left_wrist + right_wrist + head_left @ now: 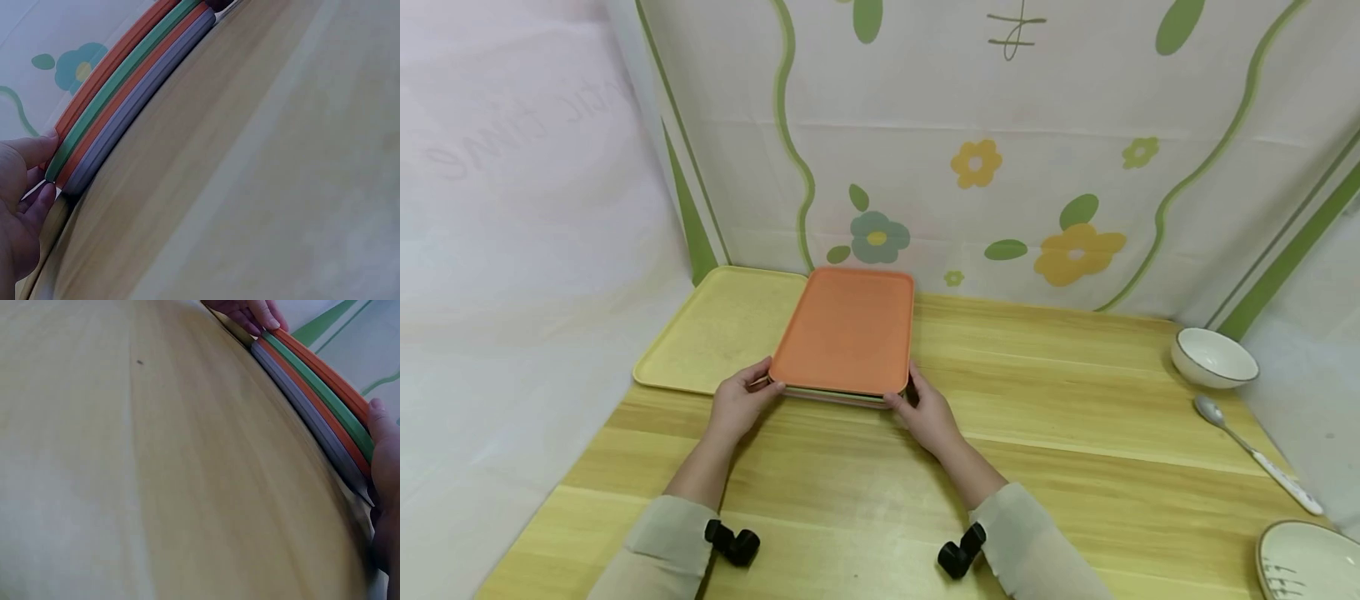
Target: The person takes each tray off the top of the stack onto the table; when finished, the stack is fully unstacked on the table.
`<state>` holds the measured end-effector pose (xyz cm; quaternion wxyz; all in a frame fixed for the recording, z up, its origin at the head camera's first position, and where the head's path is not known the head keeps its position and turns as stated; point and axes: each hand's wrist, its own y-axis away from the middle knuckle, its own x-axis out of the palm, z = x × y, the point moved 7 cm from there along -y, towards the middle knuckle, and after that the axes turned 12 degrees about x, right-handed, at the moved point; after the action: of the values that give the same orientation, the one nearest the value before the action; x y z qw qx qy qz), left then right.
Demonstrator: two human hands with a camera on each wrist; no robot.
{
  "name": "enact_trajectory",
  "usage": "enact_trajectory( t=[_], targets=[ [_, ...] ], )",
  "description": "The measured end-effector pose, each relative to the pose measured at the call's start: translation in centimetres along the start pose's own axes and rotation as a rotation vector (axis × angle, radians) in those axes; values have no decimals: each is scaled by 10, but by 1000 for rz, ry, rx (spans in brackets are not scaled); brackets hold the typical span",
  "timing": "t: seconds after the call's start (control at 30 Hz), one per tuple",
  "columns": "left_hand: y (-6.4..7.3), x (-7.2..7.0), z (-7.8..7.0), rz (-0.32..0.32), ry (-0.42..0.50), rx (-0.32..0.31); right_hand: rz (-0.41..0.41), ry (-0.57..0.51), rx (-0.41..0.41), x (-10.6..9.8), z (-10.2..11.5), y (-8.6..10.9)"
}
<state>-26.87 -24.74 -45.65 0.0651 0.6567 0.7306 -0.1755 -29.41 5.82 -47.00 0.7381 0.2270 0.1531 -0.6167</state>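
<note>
An orange tray (848, 329) tops a stack of trays, with a green tray (94, 119), another orange tray (125, 103) and a greyish-purple tray (140, 97) beneath it. My left hand (741, 402) grips the orange tray's near left corner, thumb at its rim and fingertips lower at the side. At the near right corner my right hand (931, 414) holds the same tray, thumb along the front edge; its other fingers are mostly hidden. A yellow tray (722, 325) lies left of the stack, its right side overlapped by it in the head view.
On the wooden table (1060, 467), a white bowl (1213, 358) stands at the far right. Nearer along that side lie a spoon (1255, 454) with a white handle and a partly cut-off white dish (1311, 562). A flowered cloth (925, 150) hangs behind the table.
</note>
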Motion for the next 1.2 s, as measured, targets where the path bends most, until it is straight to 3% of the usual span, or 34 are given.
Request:
enact_trajectory(
  t=[0.43, 0.63, 0.77, 1.0, 1.2],
  targets=[
    [1, 3, 0, -27, 6, -39, 48, -263, -40, -3, 3, 2],
    [1, 7, -2, -3, -5, -28, 78, -534, 68, -4, 1, 2],
    [1, 9, -6, 27, -83, 5, 91, -699, 133, -4, -2, 1],
    [-1, -1, -6, 67, -304, 138, 87, -700, 156, -5, -5, -1],
    [-4, -2, -2, 72, -370, 152, 63, -702, 220, -6, -9, -5]
  ],
)
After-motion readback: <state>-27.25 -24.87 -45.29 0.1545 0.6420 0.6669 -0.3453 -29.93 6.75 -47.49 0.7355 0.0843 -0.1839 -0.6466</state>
